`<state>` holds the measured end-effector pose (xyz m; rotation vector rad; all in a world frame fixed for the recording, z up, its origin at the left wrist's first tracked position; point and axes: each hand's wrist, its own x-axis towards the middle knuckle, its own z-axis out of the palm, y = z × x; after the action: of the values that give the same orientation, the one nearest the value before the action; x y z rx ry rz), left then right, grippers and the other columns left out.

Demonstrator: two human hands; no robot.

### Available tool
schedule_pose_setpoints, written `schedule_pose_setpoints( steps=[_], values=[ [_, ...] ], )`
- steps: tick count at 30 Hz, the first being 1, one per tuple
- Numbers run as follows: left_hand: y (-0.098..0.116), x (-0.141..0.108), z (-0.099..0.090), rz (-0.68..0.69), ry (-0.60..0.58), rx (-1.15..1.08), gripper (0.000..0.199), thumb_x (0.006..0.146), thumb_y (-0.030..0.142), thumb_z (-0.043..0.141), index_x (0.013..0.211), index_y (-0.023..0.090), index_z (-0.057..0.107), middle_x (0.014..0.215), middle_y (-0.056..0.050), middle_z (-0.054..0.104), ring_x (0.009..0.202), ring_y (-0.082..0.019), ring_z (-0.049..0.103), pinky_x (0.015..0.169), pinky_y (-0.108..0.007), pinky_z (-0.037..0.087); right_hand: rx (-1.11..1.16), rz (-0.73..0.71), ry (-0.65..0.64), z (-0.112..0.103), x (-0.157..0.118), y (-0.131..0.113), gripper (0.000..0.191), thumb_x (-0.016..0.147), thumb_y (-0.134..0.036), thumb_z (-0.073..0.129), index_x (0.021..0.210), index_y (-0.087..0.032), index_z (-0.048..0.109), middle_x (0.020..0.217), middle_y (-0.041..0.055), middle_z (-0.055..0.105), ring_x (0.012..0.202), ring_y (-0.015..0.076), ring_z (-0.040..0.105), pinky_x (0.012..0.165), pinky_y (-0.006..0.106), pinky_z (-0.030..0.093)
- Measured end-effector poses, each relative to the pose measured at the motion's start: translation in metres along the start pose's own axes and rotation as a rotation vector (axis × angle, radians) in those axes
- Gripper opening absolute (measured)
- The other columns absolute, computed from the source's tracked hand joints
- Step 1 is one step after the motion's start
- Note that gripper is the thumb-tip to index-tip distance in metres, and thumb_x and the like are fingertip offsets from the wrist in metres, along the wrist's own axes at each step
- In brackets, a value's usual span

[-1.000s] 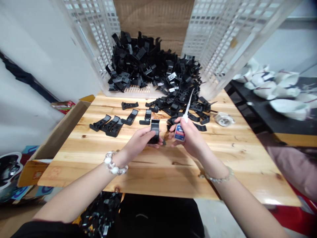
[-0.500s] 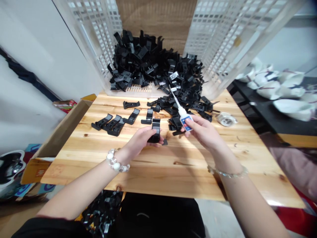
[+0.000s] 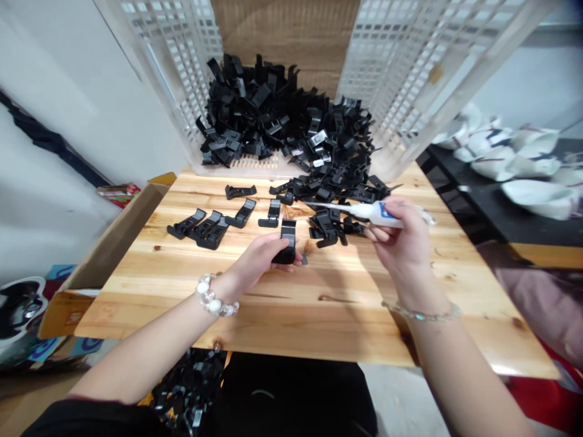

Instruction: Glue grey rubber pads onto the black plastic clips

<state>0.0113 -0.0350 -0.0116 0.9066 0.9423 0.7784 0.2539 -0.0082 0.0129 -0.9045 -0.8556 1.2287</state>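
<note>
The single view looks from the person's head, forward and steeply down over the table (image 3: 282, 325). It faces the open side of the basket (image 3: 266, 173), whose top runs out of frame. The left hand (image 3: 266, 254) and right hand (image 3: 401, 233) sit near, about mid-frame, their forearms entering from the bottom corners. The wide view also takes in a wall (image 3: 59, 67) at left, a bench (image 3: 505, 212) at right and the floor (image 3: 394, 400) below.

Black clip (image 3: 288, 233) seems upright; white bottle (image 3: 376, 213) points sideways.
</note>
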Motion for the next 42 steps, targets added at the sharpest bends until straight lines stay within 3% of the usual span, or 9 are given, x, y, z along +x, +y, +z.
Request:
schedule_pose_setpoints(
  steps=[7,22,42],
  values=[
    [-0.008,0.004,-0.003,-0.017,-0.019,0.006,0.027,0.090,0.034,0.056,0.095,0.010,0.067,0.084,-0.010,0.072,0.081,-0.019,0.068,0.066,-0.029,0.055,-0.023,0.000,-0.024,0.003,-0.003,0.000,0.019,0.067,-0.016,0.063,0.065,-0.022,0.045,0.040,-0.0108,0.028,0.033,0.0033,0.016,0.037,0.021,0.011],
    [-0.010,0.003,0.003,-0.066,-0.033,0.041,0.022,0.090,0.030,0.055,0.089,0.010,0.065,0.083,-0.010,0.072,0.078,-0.018,0.068,0.062,-0.026,0.054,0.026,0.014,-0.025,0.007,-0.005,-0.002,0.017,0.062,-0.008,0.060,0.064,-0.021,0.049,0.038,-0.0107,0.031,0.032,0.0029,0.017,0.035,0.019,0.012],
    [-0.011,0.004,0.004,-0.111,-0.048,0.002,0.021,0.089,0.028,0.057,0.096,0.009,0.065,0.078,-0.010,0.071,0.073,-0.017,0.068,0.061,-0.027,0.055,0.067,-0.023,-0.016,0.006,-0.007,-0.006,0.016,0.066,-0.005,0.056,0.063,-0.020,0.052,0.039,-0.0088,0.031,0.034,0.0036,0.017,0.035,0.019,0.012]
  ],
)
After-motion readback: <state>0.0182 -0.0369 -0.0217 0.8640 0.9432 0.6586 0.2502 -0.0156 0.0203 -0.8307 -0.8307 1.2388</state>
